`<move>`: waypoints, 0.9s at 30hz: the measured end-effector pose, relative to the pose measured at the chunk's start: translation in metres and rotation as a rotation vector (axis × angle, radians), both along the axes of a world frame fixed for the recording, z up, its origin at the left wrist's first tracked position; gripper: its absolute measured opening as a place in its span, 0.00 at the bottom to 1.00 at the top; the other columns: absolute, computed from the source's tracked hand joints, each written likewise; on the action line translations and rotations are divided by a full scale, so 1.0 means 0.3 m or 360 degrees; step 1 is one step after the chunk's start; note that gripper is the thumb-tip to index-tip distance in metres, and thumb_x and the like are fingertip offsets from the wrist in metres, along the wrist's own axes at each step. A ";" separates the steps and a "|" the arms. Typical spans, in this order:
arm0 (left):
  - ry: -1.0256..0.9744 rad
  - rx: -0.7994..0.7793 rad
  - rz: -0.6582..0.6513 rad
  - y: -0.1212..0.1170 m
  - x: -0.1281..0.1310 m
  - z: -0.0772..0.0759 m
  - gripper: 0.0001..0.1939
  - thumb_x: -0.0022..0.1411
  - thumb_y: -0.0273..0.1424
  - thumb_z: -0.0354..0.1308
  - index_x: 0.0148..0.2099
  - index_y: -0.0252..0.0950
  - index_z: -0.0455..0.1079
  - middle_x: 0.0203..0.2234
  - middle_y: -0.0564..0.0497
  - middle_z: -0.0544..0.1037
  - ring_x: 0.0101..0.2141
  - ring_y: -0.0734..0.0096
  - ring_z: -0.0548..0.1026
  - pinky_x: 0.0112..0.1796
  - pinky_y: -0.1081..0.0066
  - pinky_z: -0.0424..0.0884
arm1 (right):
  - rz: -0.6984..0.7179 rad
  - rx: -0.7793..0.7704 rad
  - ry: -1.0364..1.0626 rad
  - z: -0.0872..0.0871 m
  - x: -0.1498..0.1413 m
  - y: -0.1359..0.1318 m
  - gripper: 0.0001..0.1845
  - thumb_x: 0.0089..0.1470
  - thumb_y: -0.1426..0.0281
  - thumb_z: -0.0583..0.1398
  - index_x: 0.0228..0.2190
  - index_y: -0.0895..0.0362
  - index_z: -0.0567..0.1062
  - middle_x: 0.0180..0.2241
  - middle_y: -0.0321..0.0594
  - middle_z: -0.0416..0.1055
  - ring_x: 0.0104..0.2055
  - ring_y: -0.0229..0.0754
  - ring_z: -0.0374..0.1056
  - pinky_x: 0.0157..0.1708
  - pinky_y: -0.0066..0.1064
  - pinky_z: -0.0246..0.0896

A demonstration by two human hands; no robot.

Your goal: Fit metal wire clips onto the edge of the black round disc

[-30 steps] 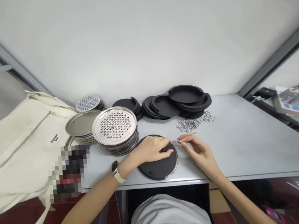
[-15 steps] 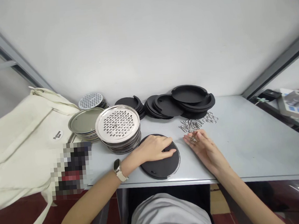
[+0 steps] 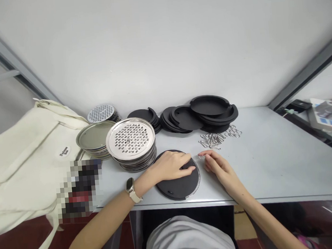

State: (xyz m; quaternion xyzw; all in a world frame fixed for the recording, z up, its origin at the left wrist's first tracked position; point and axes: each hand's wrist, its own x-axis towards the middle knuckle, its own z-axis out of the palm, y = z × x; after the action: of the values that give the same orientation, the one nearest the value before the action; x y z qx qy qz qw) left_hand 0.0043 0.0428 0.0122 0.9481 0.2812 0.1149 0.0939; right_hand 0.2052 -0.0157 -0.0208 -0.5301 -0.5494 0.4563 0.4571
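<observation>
A round black disc [image 3: 176,187] with a thin silvery rim at its right side lies near the table's front edge. My left hand [image 3: 170,165] rests across its top, thumb and index finger apart and pointing right; its other fingers are mostly hidden. Just right of the disc, my right hand [image 3: 217,166] is closed in a pinch on a small wire clip [image 3: 201,157]. Beyond this hand lies a loose pile of similar wire clips [image 3: 211,140], with small metal rings [image 3: 233,131] beside it.
Left of the disc stands a stack of metal grater plates [image 3: 131,138], with greenish round lids [image 3: 96,135] and perforated discs [image 3: 101,113] behind. Black round covers [image 3: 210,105] are piled by the wall. A cream bag [image 3: 38,150] leans over the table's left end.
My right hand has moved left toward the disc and turned over, bringing the clip along at its fingertips. The left hand has stayed on the disc.
</observation>
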 end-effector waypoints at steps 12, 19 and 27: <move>-0.0032 0.0035 -0.0029 -0.001 0.001 -0.005 0.10 0.65 0.38 0.52 0.35 0.37 0.62 0.28 0.53 0.75 0.30 0.68 0.74 0.30 0.71 0.61 | 0.0162 0.0197 -0.0346 -0.028 -0.047 -0.004 0.12 0.62 0.59 0.52 0.32 0.53 0.61 0.24 0.32 0.63 0.24 0.37 0.58 0.26 0.27 0.53; -0.0068 0.0023 -0.0021 0.001 -0.002 -0.011 0.09 0.64 0.38 0.53 0.35 0.38 0.62 0.27 0.54 0.74 0.28 0.69 0.73 0.28 0.70 0.60 | 0.0203 0.0218 -0.0402 -0.025 -0.035 -0.010 0.09 0.63 0.61 0.52 0.38 0.53 0.65 0.21 0.29 0.57 0.23 0.36 0.53 0.24 0.27 0.50; -0.0078 -0.0007 -0.0008 -0.002 -0.001 -0.010 0.10 0.65 0.38 0.52 0.35 0.38 0.62 0.27 0.54 0.74 0.28 0.69 0.73 0.27 0.71 0.58 | 0.0257 0.0201 -0.0413 -0.030 -0.030 -0.008 0.10 0.62 0.60 0.52 0.41 0.53 0.63 0.21 0.27 0.50 0.22 0.36 0.49 0.24 0.27 0.47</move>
State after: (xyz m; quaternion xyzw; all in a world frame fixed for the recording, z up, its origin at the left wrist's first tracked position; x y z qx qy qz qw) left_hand 0.0040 0.0424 0.0092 0.9455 0.2767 0.1371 0.1031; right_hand 0.1962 -0.0182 -0.0298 -0.5089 -0.6723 0.3839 0.3765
